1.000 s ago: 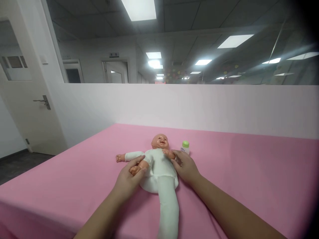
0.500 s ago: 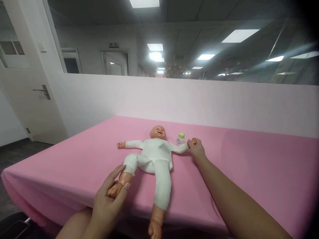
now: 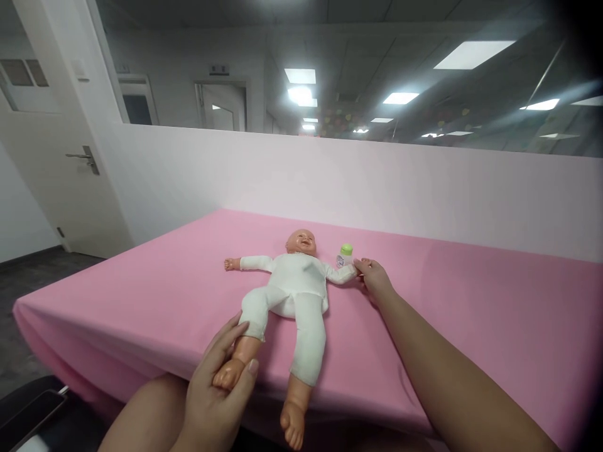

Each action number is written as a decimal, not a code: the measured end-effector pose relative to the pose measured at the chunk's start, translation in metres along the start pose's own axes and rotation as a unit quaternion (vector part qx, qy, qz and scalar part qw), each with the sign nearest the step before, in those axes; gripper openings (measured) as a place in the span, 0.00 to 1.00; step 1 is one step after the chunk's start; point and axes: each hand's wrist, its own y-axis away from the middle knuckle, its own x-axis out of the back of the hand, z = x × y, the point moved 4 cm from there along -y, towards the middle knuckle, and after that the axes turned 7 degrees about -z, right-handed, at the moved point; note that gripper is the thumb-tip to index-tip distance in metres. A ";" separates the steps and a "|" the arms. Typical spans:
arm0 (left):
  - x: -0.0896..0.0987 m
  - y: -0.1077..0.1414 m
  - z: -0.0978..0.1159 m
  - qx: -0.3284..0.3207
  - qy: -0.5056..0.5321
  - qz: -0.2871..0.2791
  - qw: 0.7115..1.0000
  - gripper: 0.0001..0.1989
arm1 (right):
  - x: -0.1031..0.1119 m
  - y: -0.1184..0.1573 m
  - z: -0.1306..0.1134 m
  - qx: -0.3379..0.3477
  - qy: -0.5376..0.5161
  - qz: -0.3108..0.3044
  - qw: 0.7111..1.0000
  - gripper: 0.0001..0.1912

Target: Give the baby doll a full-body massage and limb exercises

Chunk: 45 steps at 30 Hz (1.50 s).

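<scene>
A baby doll (image 3: 298, 276) with a white cloth body and hard plastic head, hands and feet lies face up, its head toward the wall. My left hand (image 3: 219, 386) is wrapped around the doll's lower leg and foot on the left side of the view, thumb on one side and fingers on the other. The doll's hand on the right side is pinched in my right hand (image 3: 374, 279), with that arm stretched out sideways. Just behind this arm stands a small clear bottle (image 3: 345, 256) with a green cap. The doll's other leg extends past the table's front edge.
A pink cloth (image 3: 155, 285) covers the table and hangs over its edge. Behind it rises a low white wall (image 3: 377, 182) with a window above. A door (image 3: 70, 163) stands at the left. Something black (image 3: 42, 408) is at the lower left.
The doll's leg in my left hand has shifted slightly to the right and is a little straighter. My right hand keeps its hold on the doll's hand. The camera view has tilted slightly.
</scene>
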 end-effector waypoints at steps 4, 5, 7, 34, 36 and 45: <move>0.001 -0.020 0.004 0.007 0.009 -0.030 0.999 0.25 | -0.017 0.011 -0.020 0.061 -0.053 -0.059 0.995 0.30; 0.000 -0.028 0.005 0.009 0.012 -0.039 0.999 0.26 | -0.023 0.015 -0.027 0.088 -0.066 -0.080 0.991 0.33; -0.001 -0.045 0.009 0.007 0.014 -0.057 0.998 0.27 | -0.034 0.026 -0.041 0.149 -0.063 -0.116 0.980 0.35; -0.047 -0.140 -0.006 0.026 -0.024 -0.216 0.976 0.30 | -0.099 0.060 -0.067 0.357 0.351 -0.167 0.849 0.24; -0.045 -0.141 -0.006 0.021 -0.013 -0.199 0.980 0.29 | -0.095 0.055 -0.066 0.328 0.321 -0.158 0.874 0.22; -0.012 -0.092 -0.001 -0.048 0.027 -0.070 0.996 0.25 | -0.037 0.020 -0.041 0.183 0.077 -0.008 0.980 0.29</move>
